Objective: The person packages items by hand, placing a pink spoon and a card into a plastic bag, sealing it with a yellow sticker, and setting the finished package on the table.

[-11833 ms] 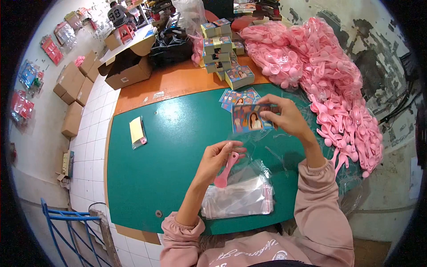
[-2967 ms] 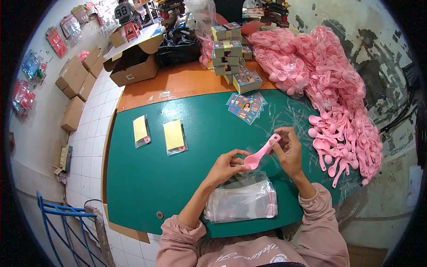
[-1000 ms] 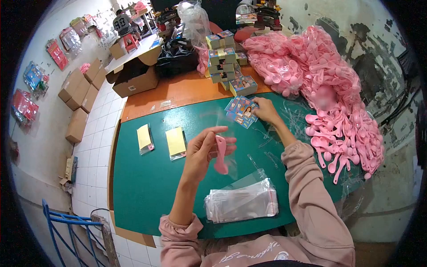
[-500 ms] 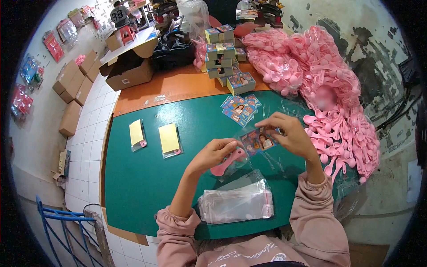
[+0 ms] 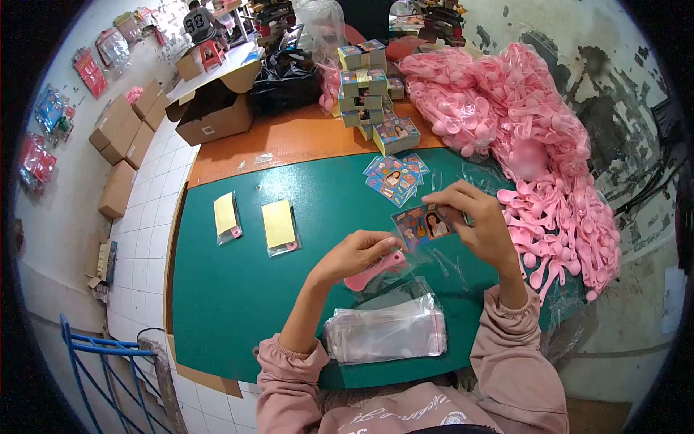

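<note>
My left hand (image 5: 356,254) pinches a clear plastic bag with a pink measuring spoon (image 5: 370,273) in it, just under the fingers. Between the fingers and thumb of my right hand (image 5: 473,220) is a printed card (image 5: 421,226), its picture side up. The card's left end lies right at my left fingertips, by the bag's mouth. Below both hands a stack of clear plastic bags (image 5: 387,333) rests on the green table mat (image 5: 238,311). Several loose printed cards (image 5: 394,178) are spread just beyond my right hand.
Two packed bags with yellow cards (image 5: 280,225) lie to the left. Bundled card stacks (image 5: 363,83) stand at the back. A heap of pink spoons (image 5: 557,224) spills along the right edge below bulging bags (image 5: 535,108). An open carton (image 5: 213,119) sits far left; a person (image 5: 199,25) sits beyond.
The card has turned flatter and slightly away from the bag, with my right hand shifting a little right. My left hand has moved slightly right and down over the spoon.
</note>
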The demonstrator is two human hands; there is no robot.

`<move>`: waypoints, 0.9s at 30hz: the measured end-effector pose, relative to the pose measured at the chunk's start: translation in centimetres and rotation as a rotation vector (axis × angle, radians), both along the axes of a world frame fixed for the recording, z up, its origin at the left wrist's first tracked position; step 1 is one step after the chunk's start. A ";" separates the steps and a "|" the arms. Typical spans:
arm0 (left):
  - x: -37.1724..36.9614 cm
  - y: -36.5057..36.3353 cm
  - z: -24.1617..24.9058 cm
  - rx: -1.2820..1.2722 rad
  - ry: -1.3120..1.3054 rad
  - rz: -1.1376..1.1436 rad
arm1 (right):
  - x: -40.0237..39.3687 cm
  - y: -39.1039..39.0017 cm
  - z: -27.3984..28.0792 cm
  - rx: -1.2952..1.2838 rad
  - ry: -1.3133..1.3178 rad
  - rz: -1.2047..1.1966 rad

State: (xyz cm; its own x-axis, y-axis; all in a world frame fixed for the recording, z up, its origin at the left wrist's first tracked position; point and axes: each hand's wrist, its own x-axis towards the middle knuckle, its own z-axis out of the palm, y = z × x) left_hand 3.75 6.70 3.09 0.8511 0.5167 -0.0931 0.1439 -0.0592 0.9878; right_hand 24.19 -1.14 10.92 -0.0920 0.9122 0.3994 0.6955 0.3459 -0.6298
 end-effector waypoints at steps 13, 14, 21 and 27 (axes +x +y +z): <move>-0.3 0.1 0.5 -0.073 -0.015 0.027 | -0.1 -0.5 0.3 -0.006 -0.079 0.063; -0.3 0.2 0.6 -0.062 0.024 0.014 | 0.0 -0.5 0.3 -0.035 -0.087 0.083; -0.4 0.3 1.0 -0.046 0.069 -0.010 | -0.5 -0.9 0.7 -0.009 -0.087 0.065; 0.0 0.2 0.1 0.148 0.060 0.030 | 0.0 -1.2 0.9 -0.112 -0.106 0.138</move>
State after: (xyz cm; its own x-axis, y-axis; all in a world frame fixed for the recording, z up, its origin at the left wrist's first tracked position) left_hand 3.77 6.89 3.14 0.8303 0.5536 -0.0639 0.2061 -0.1986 0.9582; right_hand 24.16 -2.33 11.85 -0.2550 0.9264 0.2772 0.7110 0.3739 -0.5955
